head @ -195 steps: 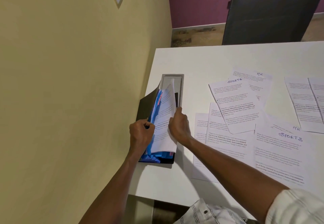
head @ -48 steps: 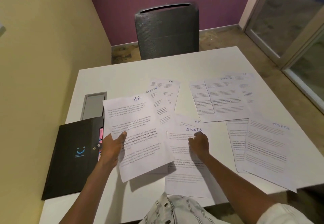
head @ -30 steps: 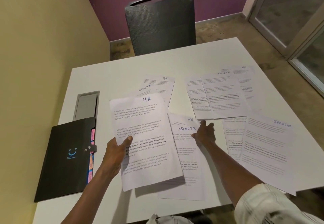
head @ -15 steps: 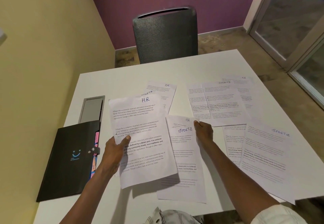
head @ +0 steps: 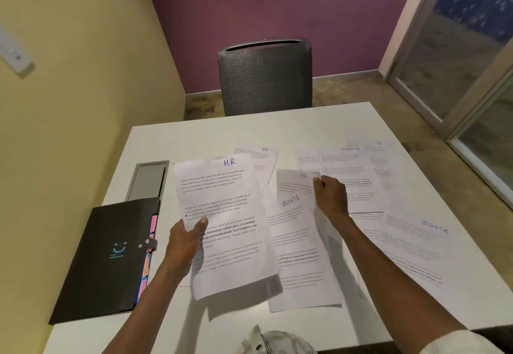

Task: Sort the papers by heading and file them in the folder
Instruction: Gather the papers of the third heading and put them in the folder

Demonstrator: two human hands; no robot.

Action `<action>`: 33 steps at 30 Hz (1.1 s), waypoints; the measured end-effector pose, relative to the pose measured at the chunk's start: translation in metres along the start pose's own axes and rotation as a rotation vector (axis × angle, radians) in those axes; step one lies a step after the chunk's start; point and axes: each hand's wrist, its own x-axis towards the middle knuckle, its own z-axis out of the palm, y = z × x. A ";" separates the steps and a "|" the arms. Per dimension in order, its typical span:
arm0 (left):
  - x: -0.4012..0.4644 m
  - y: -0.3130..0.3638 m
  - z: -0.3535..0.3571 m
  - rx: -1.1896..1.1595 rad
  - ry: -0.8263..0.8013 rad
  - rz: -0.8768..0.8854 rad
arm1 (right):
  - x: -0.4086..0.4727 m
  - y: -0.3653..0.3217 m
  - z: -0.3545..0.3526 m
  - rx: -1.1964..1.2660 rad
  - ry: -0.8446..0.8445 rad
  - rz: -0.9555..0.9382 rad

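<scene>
- The left hand [head: 184,245] holds a big sheet marked "HR" [head: 224,223] by its left edge, with the thumb on top of the page. The sheet is lifted a little off the desk [head: 200,137], and its shadow falls below it.
- The right hand [head: 330,197] has its fingers curled round the top right corner of another sheet marked "HR" [head: 294,184]. That corner is lifted up.
- A sheet marked "SPORTS" [head: 299,253] lies right under that one, near the front edge of the desk.
- The two hands are apart, each with its own sheet.
- The black folder [head: 105,259] lies shut at the front left corner of the desk. It has a blue smiley on its cover, and pink and orange tabs stick out of its right edge.
- A third "HR" sheet [head: 261,156] peeks out behind the big one, near the middle of the desk.
- More sheets [head: 352,179] lie in a loose pile toward the back right. One reads "SPORTS" and one reads "HR".
- Another "SPORTS" sheet [head: 416,245] lies by the right edge.
- A grey cable hatch [head: 148,180] sits in the desk by its left edge, just behind the folder.
- A dark chair [head: 265,76] stands at the far edge of the desk.
</scene>
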 end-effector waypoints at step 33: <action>0.005 0.045 0.045 0.045 -0.116 0.093 | 0.015 -0.146 -0.153 0.596 -0.628 -0.130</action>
